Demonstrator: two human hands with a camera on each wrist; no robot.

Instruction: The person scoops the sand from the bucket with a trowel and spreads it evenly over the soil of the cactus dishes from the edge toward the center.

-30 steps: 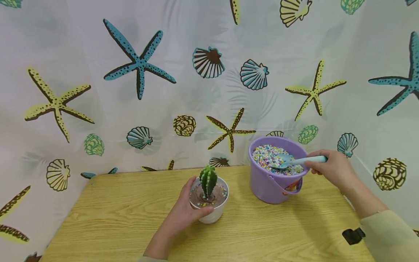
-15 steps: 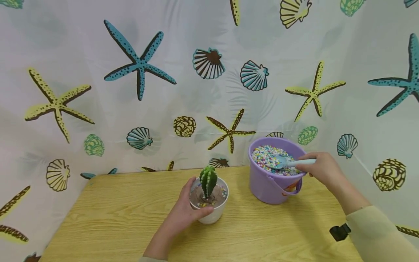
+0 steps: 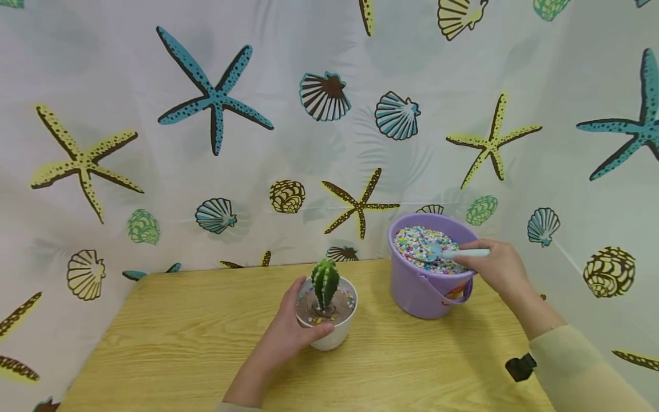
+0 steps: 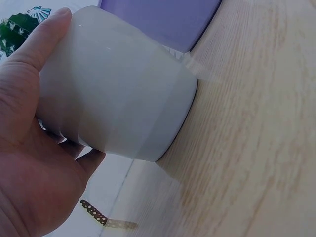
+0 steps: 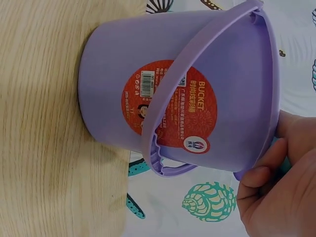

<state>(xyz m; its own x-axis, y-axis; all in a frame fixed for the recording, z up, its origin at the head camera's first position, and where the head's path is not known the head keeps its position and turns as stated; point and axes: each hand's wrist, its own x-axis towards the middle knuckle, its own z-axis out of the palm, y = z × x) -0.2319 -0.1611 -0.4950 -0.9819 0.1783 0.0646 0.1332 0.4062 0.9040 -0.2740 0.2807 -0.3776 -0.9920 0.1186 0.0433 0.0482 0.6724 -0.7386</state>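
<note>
My left hand [image 3: 286,335] grips the near left side of a white pot [image 3: 332,339], thumb across its front and fingers around the far side. The pot stands upright on the table. A small green cactus [image 3: 325,283] rises from brown soil with a few coloured pebbles scattered on it. Over the rim of a purple bucket [image 3: 419,292], my right hand [image 3: 496,266] holds a light blue shovel [image 3: 465,253] by its handle. The shovel's blade lies among the multicoloured pebbles [image 3: 419,243] filling the bucket. In the right wrist view, the curled fingers [image 5: 256,180] largely hide the handle.
The wooden table [image 3: 206,320] runs under both containers. Behind it hangs a white curtain [image 3: 288,143] printed with starfish and shells. The bucket's handle [image 5: 185,66] hangs down on the side with the red label [image 5: 170,106].
My right hand and the shovel have moved left, farther over the bucket, with the blade shifting through the pebbles. The left hand still holds the pot in place. The head view has shifted slightly.
</note>
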